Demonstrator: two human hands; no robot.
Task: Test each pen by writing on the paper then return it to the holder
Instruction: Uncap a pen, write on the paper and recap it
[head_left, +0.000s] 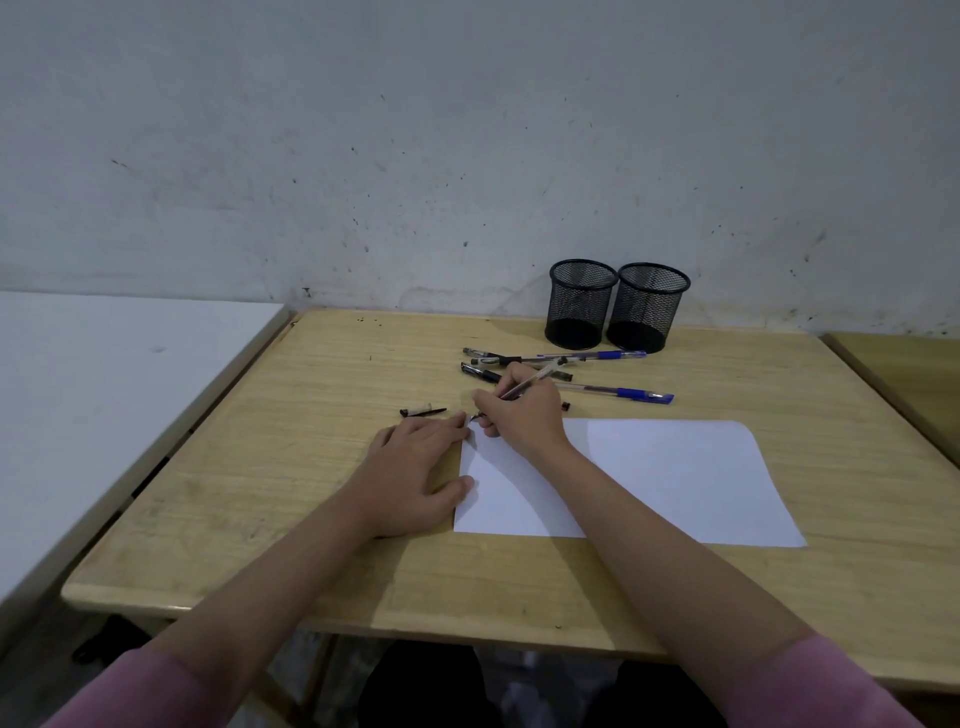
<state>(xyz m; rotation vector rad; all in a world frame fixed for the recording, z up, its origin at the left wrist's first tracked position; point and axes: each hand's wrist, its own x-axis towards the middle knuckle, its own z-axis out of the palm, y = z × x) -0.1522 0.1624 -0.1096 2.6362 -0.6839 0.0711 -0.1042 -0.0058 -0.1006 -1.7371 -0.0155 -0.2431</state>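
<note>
Clear pen (524, 387) in right hand (519, 415), tip down-left.

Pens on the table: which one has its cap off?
The pen gripped in the right hand; its black cap lies apart, left of it.

Two mesh holders (582, 306) (647, 309), one paper sheet (675, 478), one loose cap (422, 412), two hands (415, 467) (519, 415).
</note>
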